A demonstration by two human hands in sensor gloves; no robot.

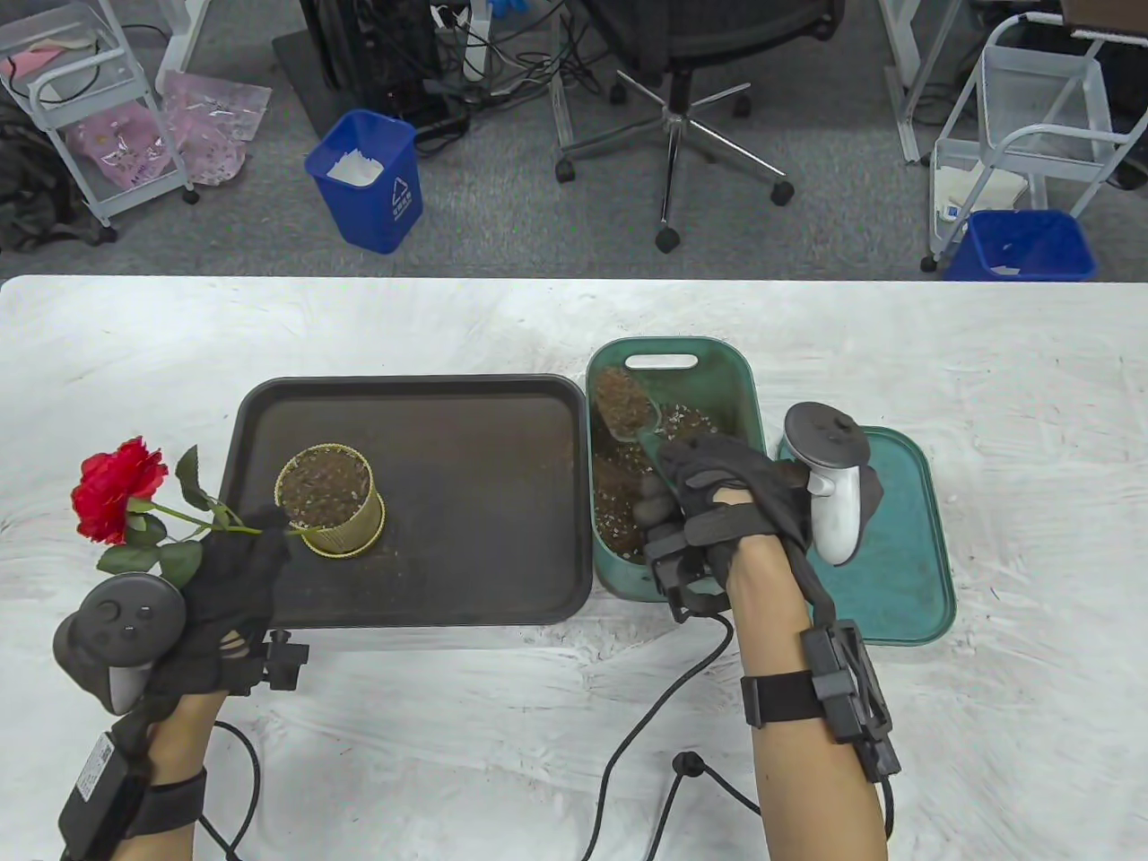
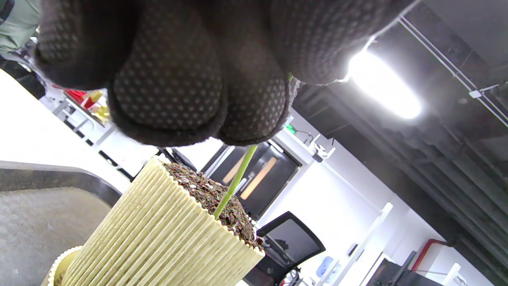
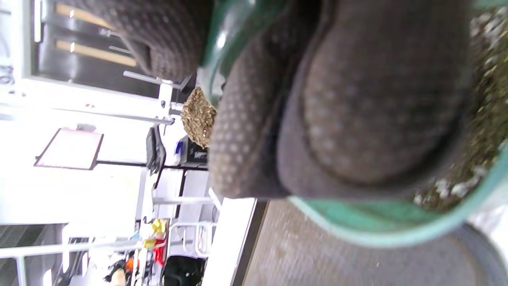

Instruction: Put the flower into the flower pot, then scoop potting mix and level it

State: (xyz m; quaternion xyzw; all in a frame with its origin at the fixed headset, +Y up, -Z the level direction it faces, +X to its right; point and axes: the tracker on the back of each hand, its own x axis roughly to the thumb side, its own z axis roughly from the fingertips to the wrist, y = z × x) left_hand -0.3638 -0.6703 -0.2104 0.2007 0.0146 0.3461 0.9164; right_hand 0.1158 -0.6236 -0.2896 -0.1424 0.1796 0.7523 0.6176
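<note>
While the table point(image 1: 448, 717) carries a dark tray point(image 1: 466, 502) and a green bin point(image 1: 744, 386) of potting mix, we see the ribbed pot point(image 1: 330, 502) on the tray, filled with soil. Our left hand point(image 1: 229, 583) pinches the flower point(image 1: 117, 489) stem, its end poking into the pot's soil. Our right hand point(image 1: 717, 502) grips a loaded scoop point(image 1: 628, 408) over the bin. A green lid point(image 1: 906, 574) lies beside the bin.

even, bright light over my table point(image 1: 448, 744), soft shadows. a ceiling lamp point(image 2: 383, 85) glares by my left wrist. my right wrist view is blurred.
</note>
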